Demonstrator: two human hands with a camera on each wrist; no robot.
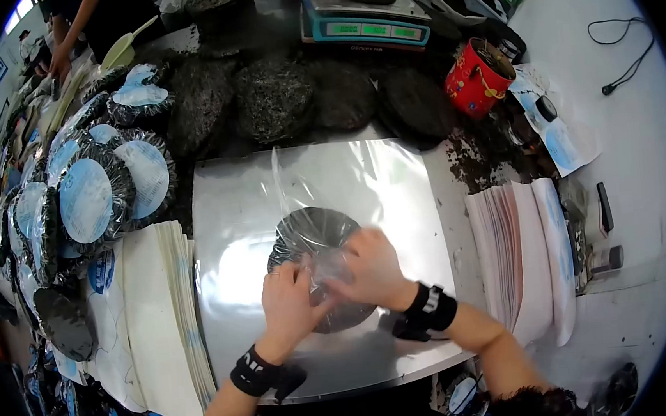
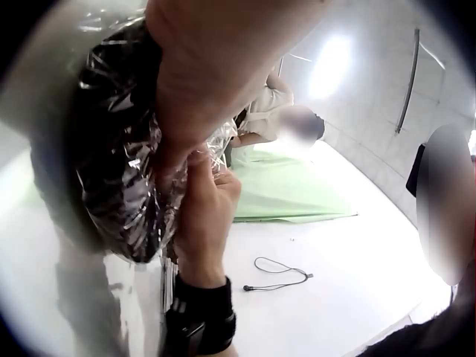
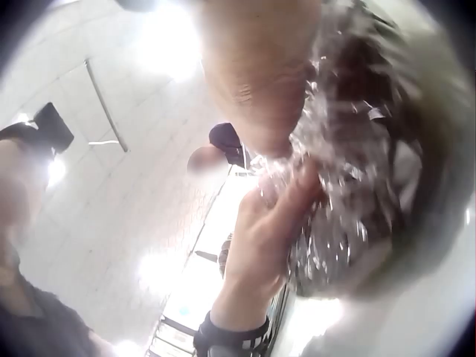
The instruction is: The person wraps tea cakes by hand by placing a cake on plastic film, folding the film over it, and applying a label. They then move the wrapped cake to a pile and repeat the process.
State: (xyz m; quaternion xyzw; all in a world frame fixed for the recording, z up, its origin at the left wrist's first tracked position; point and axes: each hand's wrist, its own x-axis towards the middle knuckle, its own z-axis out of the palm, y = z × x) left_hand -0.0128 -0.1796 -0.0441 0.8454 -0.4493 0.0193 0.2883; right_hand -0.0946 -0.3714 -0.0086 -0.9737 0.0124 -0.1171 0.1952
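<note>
A dark round disc (image 1: pixel 315 226) in clear plastic film (image 1: pixel 299 181) rests on a shiny metal sheet (image 1: pixel 240 325). Both hands are over its near half: the left hand (image 1: pixel 290 305) and the right hand (image 1: pixel 375 271) pinch gathered film between them. In the left wrist view the crinkled film covers the dark disc (image 2: pixel 119 149), and the right hand (image 2: pixel 204 216) has its fingers in the folds. The right wrist view has the wrapped disc (image 3: pixel 357 149) beside the left hand (image 3: pixel 256 245), whose fingertips are partly hidden in film.
Unwrapped dark discs (image 1: pixel 274 99) line the back, below a digital scale (image 1: pixel 365 18). A red tin (image 1: pixel 479 79) stands at the back right. Paper stacks (image 1: pixel 156 300) flank the metal sheet on both sides. Wrapped discs with labels (image 1: pixel 88 200) are piled at the left.
</note>
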